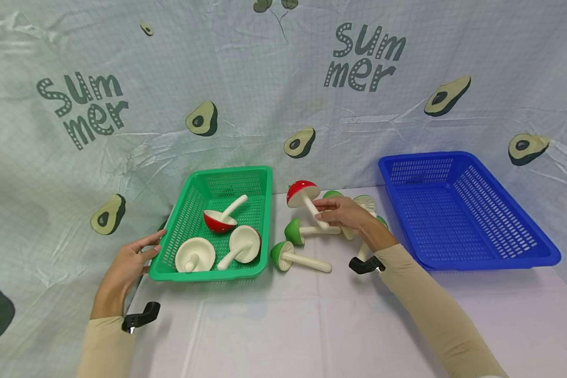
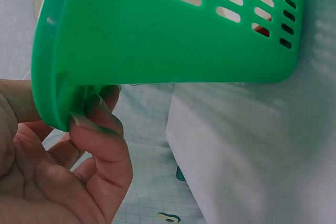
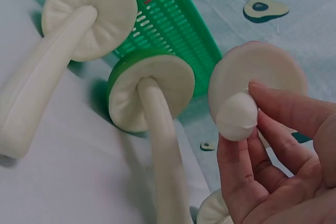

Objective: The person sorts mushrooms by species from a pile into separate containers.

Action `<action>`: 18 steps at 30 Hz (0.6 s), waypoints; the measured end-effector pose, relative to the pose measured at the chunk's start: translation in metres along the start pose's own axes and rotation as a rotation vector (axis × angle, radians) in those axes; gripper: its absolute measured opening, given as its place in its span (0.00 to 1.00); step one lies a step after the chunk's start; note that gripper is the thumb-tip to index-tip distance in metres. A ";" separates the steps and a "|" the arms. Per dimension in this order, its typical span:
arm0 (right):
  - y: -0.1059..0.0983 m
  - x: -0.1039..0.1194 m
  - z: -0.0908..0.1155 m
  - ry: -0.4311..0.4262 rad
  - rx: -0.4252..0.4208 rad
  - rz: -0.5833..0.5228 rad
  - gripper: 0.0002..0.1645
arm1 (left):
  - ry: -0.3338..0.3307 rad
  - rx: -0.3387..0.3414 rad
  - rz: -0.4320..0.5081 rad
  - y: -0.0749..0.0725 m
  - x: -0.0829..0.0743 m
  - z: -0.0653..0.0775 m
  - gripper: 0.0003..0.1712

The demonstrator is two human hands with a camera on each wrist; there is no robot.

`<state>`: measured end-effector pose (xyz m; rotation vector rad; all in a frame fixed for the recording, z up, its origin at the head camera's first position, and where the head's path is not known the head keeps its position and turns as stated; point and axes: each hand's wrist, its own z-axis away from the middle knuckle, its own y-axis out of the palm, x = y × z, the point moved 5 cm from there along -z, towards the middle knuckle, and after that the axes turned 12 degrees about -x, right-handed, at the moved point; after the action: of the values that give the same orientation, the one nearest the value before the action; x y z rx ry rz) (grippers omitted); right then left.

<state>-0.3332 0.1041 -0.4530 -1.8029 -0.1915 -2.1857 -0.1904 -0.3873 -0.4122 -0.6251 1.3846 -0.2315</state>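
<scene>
In the head view my right hand [image 1: 342, 212] holds a red-capped toy mushroom [image 1: 302, 194] by its white stem, cap up and to the left, above the other mushrooms. The right wrist view shows thumb and fingers pinching the stem end [image 3: 237, 116]. My left hand [image 1: 128, 265] grips the left rim of a green basket [image 1: 268, 210], its fingers [image 2: 107, 153] curled at the edge. Three red-capped mushrooms lie inside that basket, one [image 1: 219, 220] with its stem pointing up right. Green-capped mushrooms [image 1: 293, 232] lie on the table under and around my right hand.
A blue basket [image 1: 406, 231] with nothing in it stands at the right, past my right forearm. Another green-capped mushroom [image 1: 307, 262] lies beside the green basket's right wall. Behind the white table [image 1: 264, 325] hangs a cloth printed with avocados.
</scene>
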 end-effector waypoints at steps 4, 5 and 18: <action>0.004 0.006 0.001 -0.007 0.002 -0.019 0.37 | 0.001 0.004 0.003 0.000 -0.001 0.001 0.31; 0.006 0.007 0.001 -0.007 0.005 -0.025 0.37 | -0.001 0.004 0.001 0.000 -0.001 0.001 0.31; 0.034 0.039 0.006 -0.024 0.034 -0.056 0.34 | -0.014 -0.020 -0.014 0.000 -0.001 0.001 0.31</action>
<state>-0.3235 0.0681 -0.4171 -1.8271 -0.2855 -2.1856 -0.1899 -0.3871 -0.4113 -0.6516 1.3708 -0.2242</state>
